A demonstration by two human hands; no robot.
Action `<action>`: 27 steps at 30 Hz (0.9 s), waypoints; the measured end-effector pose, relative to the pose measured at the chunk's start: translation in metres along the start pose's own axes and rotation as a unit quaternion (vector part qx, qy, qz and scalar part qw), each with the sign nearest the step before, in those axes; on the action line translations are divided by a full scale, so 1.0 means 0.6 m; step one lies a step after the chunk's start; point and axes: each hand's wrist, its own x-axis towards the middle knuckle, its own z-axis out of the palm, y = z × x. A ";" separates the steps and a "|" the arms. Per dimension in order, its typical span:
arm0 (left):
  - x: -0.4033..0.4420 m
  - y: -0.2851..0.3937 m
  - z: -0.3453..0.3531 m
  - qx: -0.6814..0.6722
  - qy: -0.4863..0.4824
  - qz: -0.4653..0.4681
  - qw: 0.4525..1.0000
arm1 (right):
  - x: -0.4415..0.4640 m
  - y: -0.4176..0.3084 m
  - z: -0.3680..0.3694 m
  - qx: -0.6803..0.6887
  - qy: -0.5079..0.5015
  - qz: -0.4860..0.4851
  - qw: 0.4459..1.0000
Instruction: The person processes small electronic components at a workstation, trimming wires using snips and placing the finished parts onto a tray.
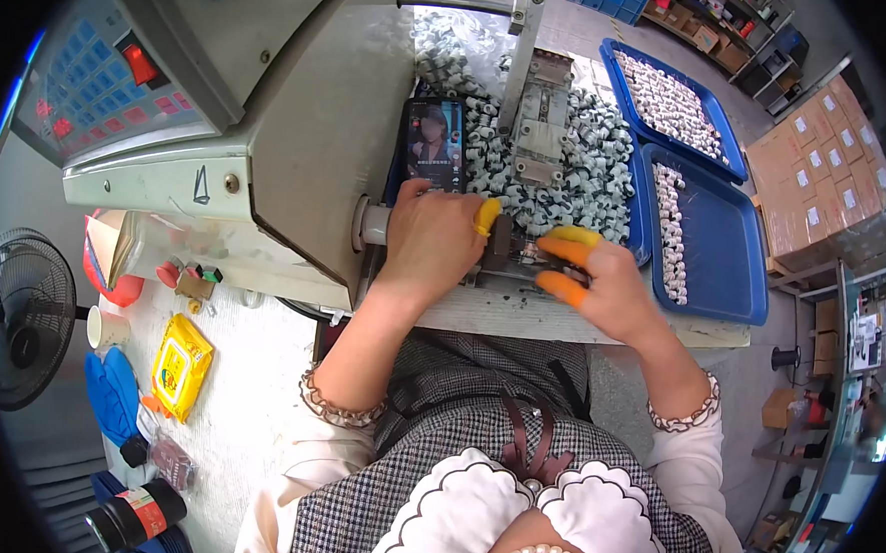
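My left hand (435, 238) is at the machine's shaft, left of a dark block (498, 241); a yellow cover sits on one fingertip, and its fingers are bent against the block, with what they grip hidden. Right of the block, my right hand (588, 274) has yellow and orange finger covers. Its fingers close around a small part at the fixture, too small to make out. Behind both hands lies a pile of small white and dark parts (594, 174). A phone (434, 141) with a lit screen stands behind my left hand.
The machine housing (330, 140) fills the left, with a metal arm (519, 60) over the pile. Two blue trays, one behind (735, 157) and one nearer (753, 283), hold rows of parts at right. Yellow wipes (182, 368), a black bottle (137, 516) and a fan (25, 325) are at left.
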 end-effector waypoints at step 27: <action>-0.003 0.036 0.041 -0.112 0.141 0.270 0.946 | 0.010 0.030 -0.001 0.267 -0.009 0.192 0.944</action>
